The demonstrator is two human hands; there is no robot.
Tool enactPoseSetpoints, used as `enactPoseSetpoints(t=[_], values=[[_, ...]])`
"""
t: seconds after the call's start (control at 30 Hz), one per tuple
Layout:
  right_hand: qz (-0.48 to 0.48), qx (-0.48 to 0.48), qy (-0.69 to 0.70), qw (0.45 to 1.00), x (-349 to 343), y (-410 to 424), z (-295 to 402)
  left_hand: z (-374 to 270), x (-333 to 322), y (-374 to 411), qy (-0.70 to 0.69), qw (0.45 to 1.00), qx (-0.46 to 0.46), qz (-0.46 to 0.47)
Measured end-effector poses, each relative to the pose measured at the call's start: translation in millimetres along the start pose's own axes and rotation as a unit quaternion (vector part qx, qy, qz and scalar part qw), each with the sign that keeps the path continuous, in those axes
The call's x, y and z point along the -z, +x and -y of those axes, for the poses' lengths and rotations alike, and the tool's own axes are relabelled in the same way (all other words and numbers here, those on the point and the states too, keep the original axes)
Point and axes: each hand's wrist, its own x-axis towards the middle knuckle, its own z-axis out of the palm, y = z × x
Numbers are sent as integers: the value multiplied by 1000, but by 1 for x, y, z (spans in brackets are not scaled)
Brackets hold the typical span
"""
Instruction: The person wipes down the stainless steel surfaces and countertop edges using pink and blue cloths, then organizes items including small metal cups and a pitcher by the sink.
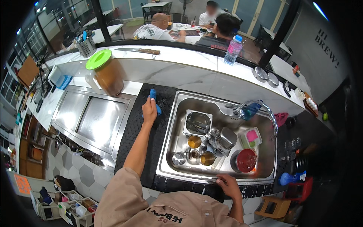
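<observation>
My left hand [149, 111] grips a bunched blue cloth [153, 94] on the wet black rubber mat [136, 136], left of the sink. At the front rim of the stainless-steel sink [192, 178], my right hand [229, 185] rests with loosely bent fingers and holds nothing. Inside the basin lie a square steel pan [198, 123], another steel container [227, 138], amber cups [207, 158], a small steel pitcher [179, 158], a red bowl [246, 161] and a clear plastic tub [251, 137] with a pink item in it.
A curved chrome faucet [269, 113] arches over the sink's right side. A lidded pitcher of brown liquid [109, 79] stands by the steel counter lid [99, 122]. The ledge behind bears a knife [147, 51] and a water bottle [233, 51]. Three people sit beyond the window.
</observation>
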Motion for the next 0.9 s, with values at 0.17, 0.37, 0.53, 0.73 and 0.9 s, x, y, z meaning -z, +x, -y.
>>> enactPoseSetpoints(t=[0.17,0.37,0.53,0.73,0.9], values=[[42,-4,-8,999,-4,2,-3,-1,-52,-8,360,915,-181,-22],[55,10,-20,998,-10,7,10,-2,-60,-4,362,914,-179,-44],[62,25,10,998,-13,7,2,21,-50,19,177,955,-211,-115],[-8,14,-28,999,7,-6,-3,15,6,56,-123,918,-27,-376],[17,-8,-47,999,7,-5,7,28,46,77,233,930,-138,-249]])
